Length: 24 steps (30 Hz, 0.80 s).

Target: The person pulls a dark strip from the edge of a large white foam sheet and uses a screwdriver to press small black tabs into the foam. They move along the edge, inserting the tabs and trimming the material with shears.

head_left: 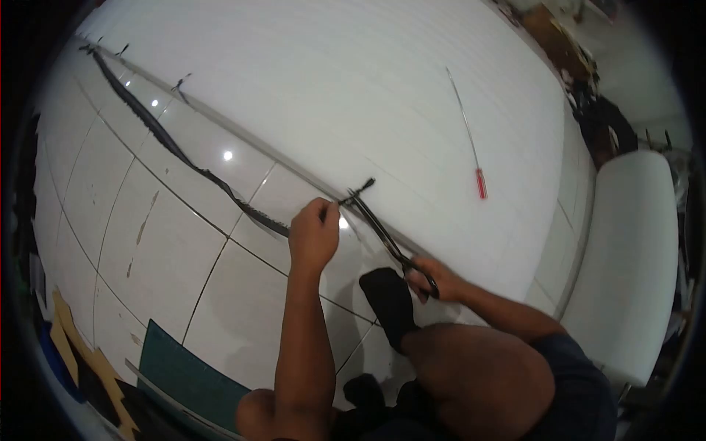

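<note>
My left hand [314,234] is closed in a pinch on a thin black strip [365,187], whose frayed end sticks out over the edge of a large white slab [353,95]. In my right hand [435,281] is a pair of long black scissors [384,234], with fingers through the handle loops. The scissor tips meet the strip just beyond my left fingertips. A long black band [173,147] runs over the tiled floor from the slab's far corner to my left hand.
Small black ties [181,82] stick out along the slab's edge. On the slab lies a long thin metal rod with a red handle [481,184]. A white roll [631,264] stands at the right, a green cutting mat [180,375] at the lower left. My foot [388,301] rests near the scissors.
</note>
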Each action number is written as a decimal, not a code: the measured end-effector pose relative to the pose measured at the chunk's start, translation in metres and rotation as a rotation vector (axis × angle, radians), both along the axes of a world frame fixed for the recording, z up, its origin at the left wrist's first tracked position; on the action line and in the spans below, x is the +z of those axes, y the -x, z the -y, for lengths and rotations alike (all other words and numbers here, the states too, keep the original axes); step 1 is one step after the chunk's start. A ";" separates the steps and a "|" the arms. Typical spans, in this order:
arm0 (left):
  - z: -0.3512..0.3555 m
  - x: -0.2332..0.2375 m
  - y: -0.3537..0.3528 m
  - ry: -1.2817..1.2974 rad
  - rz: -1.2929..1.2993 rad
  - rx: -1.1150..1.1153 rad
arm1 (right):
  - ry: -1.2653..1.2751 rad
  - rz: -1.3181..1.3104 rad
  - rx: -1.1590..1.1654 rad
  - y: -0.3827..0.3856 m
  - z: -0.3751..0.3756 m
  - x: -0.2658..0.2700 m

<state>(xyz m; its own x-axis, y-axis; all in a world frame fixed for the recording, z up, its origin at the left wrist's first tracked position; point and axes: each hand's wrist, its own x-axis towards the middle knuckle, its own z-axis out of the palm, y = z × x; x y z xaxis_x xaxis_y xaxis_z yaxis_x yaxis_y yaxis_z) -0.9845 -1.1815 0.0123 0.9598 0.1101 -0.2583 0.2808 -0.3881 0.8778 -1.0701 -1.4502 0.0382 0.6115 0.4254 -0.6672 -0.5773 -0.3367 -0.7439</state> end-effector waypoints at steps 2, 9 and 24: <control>-0.001 -0.009 0.005 0.006 0.052 0.051 | 0.118 0.042 -0.009 -0.005 -0.009 0.009; -0.015 -0.022 -0.007 0.174 0.002 0.470 | 0.463 0.921 -0.004 0.001 0.044 0.020; 0.219 0.035 0.111 0.728 -0.557 -0.008 | 0.943 0.636 -0.561 0.030 0.156 0.112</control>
<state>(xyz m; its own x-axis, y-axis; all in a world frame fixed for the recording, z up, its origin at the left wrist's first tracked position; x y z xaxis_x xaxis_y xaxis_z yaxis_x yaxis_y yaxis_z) -1.0956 -1.4005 0.0474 0.6760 -0.2668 -0.6869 0.7362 0.2040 0.6452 -1.1004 -1.6061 0.1507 0.8759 -0.4736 -0.0923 -0.4420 -0.7106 -0.5474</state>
